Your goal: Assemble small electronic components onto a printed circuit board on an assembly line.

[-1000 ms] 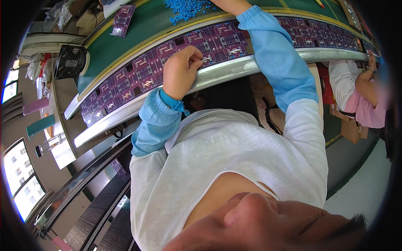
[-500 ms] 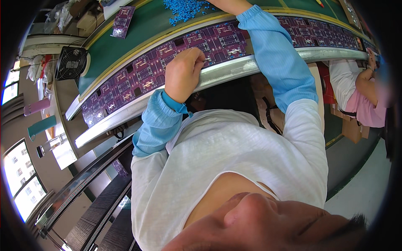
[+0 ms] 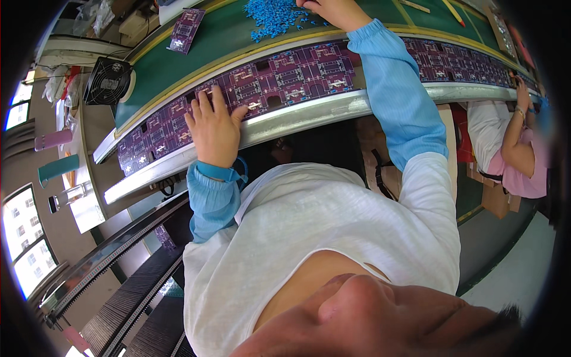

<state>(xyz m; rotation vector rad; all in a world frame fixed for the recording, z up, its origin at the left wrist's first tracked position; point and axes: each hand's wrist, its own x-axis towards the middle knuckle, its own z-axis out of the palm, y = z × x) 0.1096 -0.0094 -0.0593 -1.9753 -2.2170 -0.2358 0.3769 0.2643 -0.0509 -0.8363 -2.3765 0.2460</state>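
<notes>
Spreading our left hand [image 3: 215, 128] over a row of purple circuit boards [image 3: 297, 77], we are holding its fingers apart, with nothing visible between them; whether the fingertips are pressing on the row, we cannot tell. The boards are lying end to end along the near edge of the green bench [image 3: 154, 77], with a metal rail [image 3: 309, 110] bordering them on our side. Farther in from that edge, a heap of small blue parts [image 3: 273, 18] is resting, and our right hand [image 3: 336, 11] is hovering at its right side, thumb and fingers drawn close together; we cannot tell whether they are gripping a part. Toward the bench's left end, a loose purple board [image 3: 187, 30] is lying. We are judging three risks: uneven pressure from the left hand could be nudging the row out of line; our right sleeve [image 3: 398, 89], crossing above it, could be snagging mounted components; and pinching into so crowded a heap could be lifting several parts together or scattering strays onto the boards.
</notes>
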